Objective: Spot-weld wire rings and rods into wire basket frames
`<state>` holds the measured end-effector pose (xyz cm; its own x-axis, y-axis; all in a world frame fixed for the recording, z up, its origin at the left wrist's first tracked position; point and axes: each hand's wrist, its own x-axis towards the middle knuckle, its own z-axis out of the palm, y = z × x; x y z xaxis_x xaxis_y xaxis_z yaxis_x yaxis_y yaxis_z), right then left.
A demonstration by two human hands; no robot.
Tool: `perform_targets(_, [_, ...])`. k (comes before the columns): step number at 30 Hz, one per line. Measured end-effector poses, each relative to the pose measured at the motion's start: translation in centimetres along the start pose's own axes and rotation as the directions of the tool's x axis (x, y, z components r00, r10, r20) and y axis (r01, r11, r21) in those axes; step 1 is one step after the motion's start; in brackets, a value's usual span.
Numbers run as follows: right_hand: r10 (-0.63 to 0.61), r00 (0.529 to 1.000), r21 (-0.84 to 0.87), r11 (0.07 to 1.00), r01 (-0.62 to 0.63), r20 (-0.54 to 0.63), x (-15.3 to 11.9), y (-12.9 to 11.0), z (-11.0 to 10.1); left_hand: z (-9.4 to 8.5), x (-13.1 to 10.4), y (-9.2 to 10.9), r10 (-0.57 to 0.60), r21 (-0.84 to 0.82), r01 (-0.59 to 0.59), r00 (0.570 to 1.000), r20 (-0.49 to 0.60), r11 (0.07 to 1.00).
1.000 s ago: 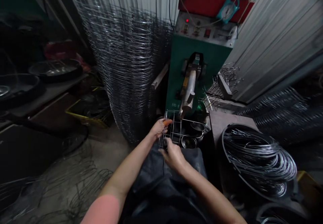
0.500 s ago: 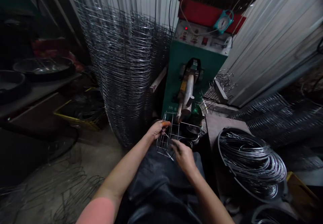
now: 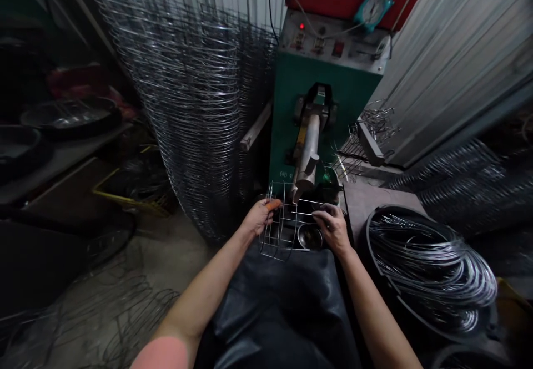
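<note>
Wire frame (image 3: pixel 282 220) — thin, gridded metal

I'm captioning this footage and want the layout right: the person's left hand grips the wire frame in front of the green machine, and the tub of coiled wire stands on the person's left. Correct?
One slip: the tub of coiled wire stands on the person's right, as the head view shows. The left hand does grip the wire frame in front of the green machine.

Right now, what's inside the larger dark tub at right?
Looped coils of shiny wire lie in the tub. The bottom under the coils, and anything else beneath them, is covered and can't be seen.
</note>
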<state>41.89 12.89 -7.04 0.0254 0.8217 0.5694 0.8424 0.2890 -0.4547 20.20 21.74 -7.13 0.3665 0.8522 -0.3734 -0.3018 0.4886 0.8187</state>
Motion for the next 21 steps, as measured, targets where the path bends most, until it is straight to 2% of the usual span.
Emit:
perform_targets(10, [-0.064, 0.998, 0.0, 0.998, 0.064, 0.016, 0.8, 1.5, 0.0, 0.1, 0.2, 0.5, 0.035, 0.015, -0.035, 0.999, -0.014, 0.999])
perform_targets(21, [-0.034, 0.999, 0.04, 0.999, 0.033, 0.023, 1.4, 1.9, 0.4, 0.4, 0.8, 1.1, 0.023, 0.008, -0.023, 1.0, 0.001, 1.0])
